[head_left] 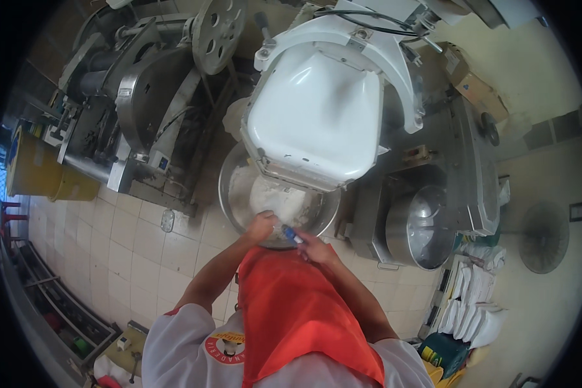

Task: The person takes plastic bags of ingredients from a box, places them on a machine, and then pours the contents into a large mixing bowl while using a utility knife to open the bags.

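Note:
A round steel bowl [330, 216] stands in front of me, holding a pale mass of flour or dough [279, 199]. Over its near rim is my left hand [261, 226], its fingers closed. What they grip, if anything, is too small and blurred to name. My right hand [312, 247] is closed round a small blue-and-white object [292, 234], whose tip points toward the left hand. Its exact kind does not show. Above the bowl's far side hangs the large white head of a mixing machine [313, 110], which hides part of the bowl.
On the left stands a heavy roller machine [132, 110] with a spoked wheel, beside a yellow bin [39, 168]. At right is another machine with a steel bowl [420, 229]. White sacks [475, 304] are stacked near the wall. A clear item [167, 220] lies on the tiled floor.

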The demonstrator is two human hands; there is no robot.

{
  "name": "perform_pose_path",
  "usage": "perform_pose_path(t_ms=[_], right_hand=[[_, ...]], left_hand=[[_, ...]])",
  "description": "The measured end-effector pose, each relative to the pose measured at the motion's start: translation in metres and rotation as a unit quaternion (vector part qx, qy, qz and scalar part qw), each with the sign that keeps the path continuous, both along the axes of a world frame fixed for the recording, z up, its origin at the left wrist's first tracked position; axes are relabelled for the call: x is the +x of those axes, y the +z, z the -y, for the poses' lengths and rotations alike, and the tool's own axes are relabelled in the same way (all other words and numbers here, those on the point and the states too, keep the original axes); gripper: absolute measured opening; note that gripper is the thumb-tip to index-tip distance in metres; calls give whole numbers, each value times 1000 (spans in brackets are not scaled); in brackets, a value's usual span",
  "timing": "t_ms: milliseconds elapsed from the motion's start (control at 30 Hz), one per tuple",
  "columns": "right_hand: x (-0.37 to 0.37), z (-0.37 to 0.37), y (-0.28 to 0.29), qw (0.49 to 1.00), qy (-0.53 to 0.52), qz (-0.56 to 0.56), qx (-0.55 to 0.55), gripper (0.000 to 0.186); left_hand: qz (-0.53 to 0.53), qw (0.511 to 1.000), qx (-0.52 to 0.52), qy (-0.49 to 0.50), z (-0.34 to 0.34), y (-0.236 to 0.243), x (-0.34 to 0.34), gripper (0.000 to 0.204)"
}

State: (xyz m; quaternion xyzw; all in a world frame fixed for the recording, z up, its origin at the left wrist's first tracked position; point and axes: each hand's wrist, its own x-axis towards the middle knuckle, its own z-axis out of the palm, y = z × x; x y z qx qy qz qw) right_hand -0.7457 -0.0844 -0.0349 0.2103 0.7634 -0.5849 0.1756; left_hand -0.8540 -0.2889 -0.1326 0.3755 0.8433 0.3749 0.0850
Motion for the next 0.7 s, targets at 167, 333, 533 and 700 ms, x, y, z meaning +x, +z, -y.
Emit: perform_pose_path(t_ms=[167, 333, 533, 700], right_hand=[[-19, -10, 13, 981, -182, -14, -63, 58], [-6, -47, 13, 976, -212, -23, 34, 59], [8, -33, 13, 945, -231, -157, 172, 63], [6, -23, 14, 987, 26, 63, 148, 63]], left_hand=[[58, 987, -44, 140, -3, -5, 3, 6], [525, 648, 168, 526, -8, -26, -31, 17], [678, 355, 408, 498, 23, -193, -33, 17], [772, 294, 340, 450, 19, -238, -28, 22]])
